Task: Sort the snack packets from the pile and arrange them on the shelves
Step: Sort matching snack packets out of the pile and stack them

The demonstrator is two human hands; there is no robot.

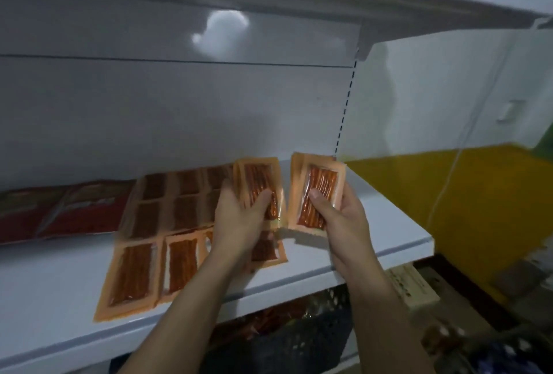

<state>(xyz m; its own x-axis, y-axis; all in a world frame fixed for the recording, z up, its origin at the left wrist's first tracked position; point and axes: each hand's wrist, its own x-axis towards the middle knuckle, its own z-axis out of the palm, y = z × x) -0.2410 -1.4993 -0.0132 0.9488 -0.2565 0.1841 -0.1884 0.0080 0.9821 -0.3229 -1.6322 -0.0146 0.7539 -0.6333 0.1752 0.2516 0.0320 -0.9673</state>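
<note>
The person's left hand (239, 218) and right hand (344, 212) reach in from the bottom edge, both raised above the white shelf (374, 236).

The shelf is only partly filled, with bare board at its front left and at its right end. Under it stands a dark slotted crate (314, 328), where a pile of orange wrappers (269, 322) shows blurred, so stock seems to remain.

At the far left of the shelf lie red packets (54, 209), flat and side by side. Next to them the orange snack packets (167, 224) lie in neat rows from the back toward the front edge; this block looks the most finished part.

The left hand grasps a fanned stack (257, 179) of the same orange packets, thumb pressed on top, above the right edge of the rows. The right hand pinches a thin stack (320, 191) just beside it, thumb on its face. Judged from this, sorting is well begun; these stacks and the crate's contents are yet to be placed.
</note>
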